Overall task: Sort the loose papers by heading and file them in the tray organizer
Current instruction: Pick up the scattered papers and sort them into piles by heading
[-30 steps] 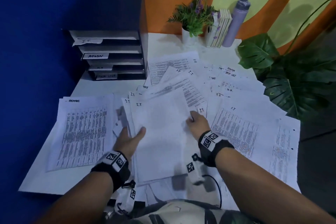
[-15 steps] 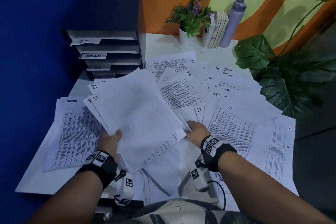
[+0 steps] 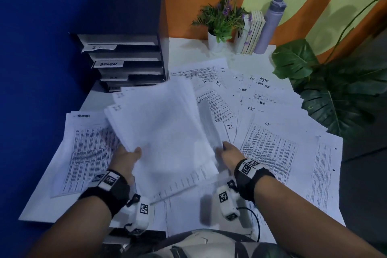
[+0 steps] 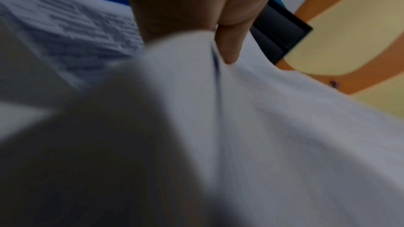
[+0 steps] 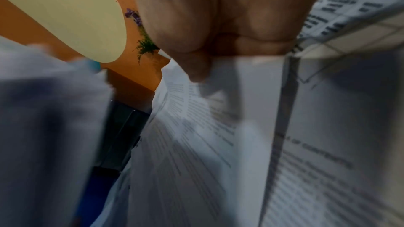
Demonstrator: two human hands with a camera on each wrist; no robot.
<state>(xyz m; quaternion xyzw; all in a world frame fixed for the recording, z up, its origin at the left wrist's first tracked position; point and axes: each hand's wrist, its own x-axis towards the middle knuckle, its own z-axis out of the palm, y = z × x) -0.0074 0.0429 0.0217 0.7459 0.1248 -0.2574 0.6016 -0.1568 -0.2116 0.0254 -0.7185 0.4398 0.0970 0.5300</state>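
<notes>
Your left hand (image 3: 125,158) has the grip that matters: thumb on top and fingers underneath, pinching the near left edge of the IT stack (image 3: 161,132), which is lifted off the desk (image 3: 188,48). The left wrist view confirms it, with a fingertip pressed into the white sheets (image 4: 284,127) right at the edge. Your right hand (image 3: 230,153) sits at the opposite near corner of the same stack, thumb and fingers closed on that edge; the right wrist view is blurred, but a sheet (image 5: 247,82) does run out from under the fingers.

From that two-handed grip the stack's long axis runs away from you and leans a little to the left, so its far short edge points toward the tray organizer (image 3: 125,37). The organizer stands ahead and to the left of the grip, on your left hand's side, its open slots facing you. The slot labelled IT (image 3: 99,46) is the top one, with the ADMIN label (image 3: 109,64) just below it.

So the coming move looks like a push forward and up to the left, far edge leading, and the left hand is the nearer one to steer it in. The stack's far edges are fanned rather than square, which may catch on the slot mouth.

Out to the right of the grip, loose papers (image 3: 272,111) cover the desk; to the left lies an ADMIN pile (image 3: 83,153).
</notes>
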